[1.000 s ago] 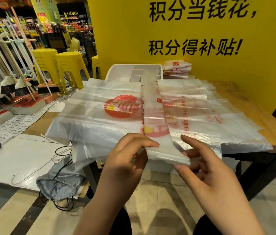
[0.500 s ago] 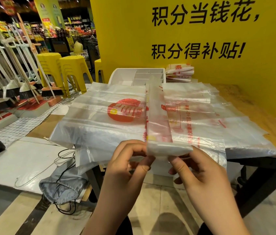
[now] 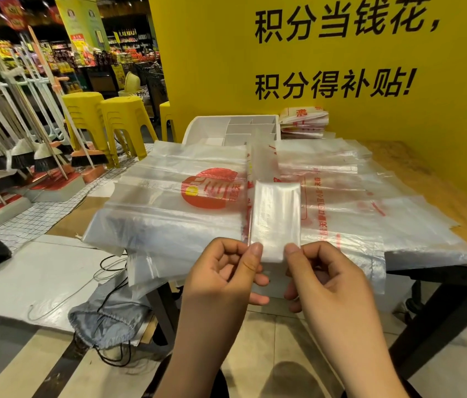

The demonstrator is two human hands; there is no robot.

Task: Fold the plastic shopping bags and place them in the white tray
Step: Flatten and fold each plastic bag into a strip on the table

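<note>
A clear plastic bag folded into a narrow strip [image 3: 275, 216] is doubled over on itself above the table's near edge. My left hand [image 3: 226, 277] pinches its near left corner between thumb and fingers. My right hand [image 3: 324, 280] pinches the near right corner the same way. Under it lie several flat clear shopping bags [image 3: 175, 214] with a red round logo, spread over the wooden table [image 3: 416, 168]. The white tray [image 3: 215, 130] with dividers stands at the table's far side, beyond the bags.
A stack of folded bags [image 3: 304, 123] lies right of the tray against the yellow wall [image 3: 341, 67]. Yellow stools [image 3: 120, 122] and a rack of brooms [image 3: 25, 145] stand at the left. A grey drawstring bag [image 3: 109, 320] with black cords lies on the floor.
The near end of the strip has been folded up and away over itself, making a shorter double layer. Both hands moved closer together and now pinch its near corners.
</note>
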